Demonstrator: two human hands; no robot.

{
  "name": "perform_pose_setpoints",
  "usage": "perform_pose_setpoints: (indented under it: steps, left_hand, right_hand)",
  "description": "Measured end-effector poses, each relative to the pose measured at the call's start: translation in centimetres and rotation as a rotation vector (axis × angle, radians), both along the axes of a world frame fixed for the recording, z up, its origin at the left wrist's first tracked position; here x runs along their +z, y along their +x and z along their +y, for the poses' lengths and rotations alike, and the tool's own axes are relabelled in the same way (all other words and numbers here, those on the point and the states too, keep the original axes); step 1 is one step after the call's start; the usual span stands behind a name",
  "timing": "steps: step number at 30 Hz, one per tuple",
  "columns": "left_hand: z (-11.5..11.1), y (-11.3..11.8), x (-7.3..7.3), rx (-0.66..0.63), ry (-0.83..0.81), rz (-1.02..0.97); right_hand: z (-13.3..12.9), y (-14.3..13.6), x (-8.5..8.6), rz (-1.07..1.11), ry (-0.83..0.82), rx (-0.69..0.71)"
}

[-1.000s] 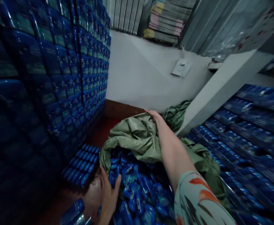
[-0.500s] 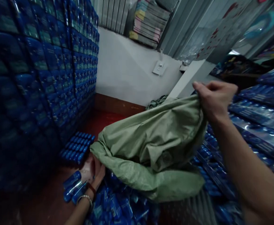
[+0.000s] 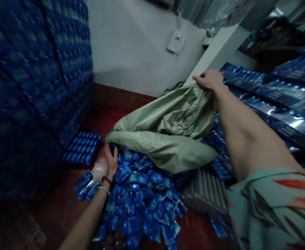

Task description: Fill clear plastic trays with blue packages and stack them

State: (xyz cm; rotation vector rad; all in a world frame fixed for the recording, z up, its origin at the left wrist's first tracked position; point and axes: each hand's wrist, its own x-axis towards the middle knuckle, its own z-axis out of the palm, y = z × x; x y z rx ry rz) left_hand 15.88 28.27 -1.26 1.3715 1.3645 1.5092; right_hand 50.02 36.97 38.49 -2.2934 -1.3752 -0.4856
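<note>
My right hand [image 3: 209, 80] is closed on the upper end of a green woven sack [image 3: 152, 146], holding that end raised. The sack slants down to the left, creased and sagging, over a heap of small blue packs [image 3: 136, 194] on the floor. At the heap's left edge is my left hand [image 3: 111, 160], its fingers apart, just below the sack's lower left corner. Whether its fingertips touch the sack I cannot tell. A few loose blue packs [image 3: 86, 185] lie left of that wrist.
Stacked blue packs [image 3: 37, 69] form a tall wall at left, with a block of blue packs [image 3: 81, 147] on the red floor [image 3: 55, 211] beside it. More wrapped blue packs [image 3: 280, 100] are piled at right. A grey ribbed thing [image 3: 207, 191] lies right of the heap. Behind is a white wall [image 3: 131, 52].
My right hand has drawn the sack's raised end up and back, and more of the blue heap shows. My left hand's fingers have spread below the sack's corner. The view has tilted down.
</note>
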Motion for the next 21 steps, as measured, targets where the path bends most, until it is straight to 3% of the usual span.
perform_pose_setpoints:
  steps: [3,6,8,12,15,17,18,21]
  left_hand:
    - [1.1,0.1,-0.4,-0.018,-0.014,0.034]
    - [1.7,0.3,-0.5,-0.028,-0.005,0.065]
    - [1.7,0.2,-0.1,-0.041,0.000,0.106]
    - [1.4,-1.1,1.1,-0.084,-0.006,0.198]
    - [1.1,-2.9,1.8,-0.094,-0.036,0.276]
    - [0.7,-4.2,2.2,-0.111,-0.054,0.333]
    - [0.3,-4.8,2.4,-0.125,-0.050,0.362]
    - [-1.9,-6.2,3.2,-0.197,0.020,0.422]
  right_hand:
    - [-2.9,1.3,-6.0,0.179,-0.311,0.033]
    - [-7.0,1.4,-11.0,0.276,-0.366,0.038]
    - [-9.6,1.2,-12.4,0.315,-0.332,0.078]
    - [-15.6,0.4,-12.5,0.307,-0.058,0.130]
    - [-23.8,-2.5,-15.1,0.244,0.247,0.333]
    - [-31.0,-6.1,-19.3,0.199,0.176,0.455]
    - [-34.7,-8.3,-22.0,0.212,0.030,0.504]
    - [-43.7,-14.2,-30.4,0.300,-0.358,0.472]
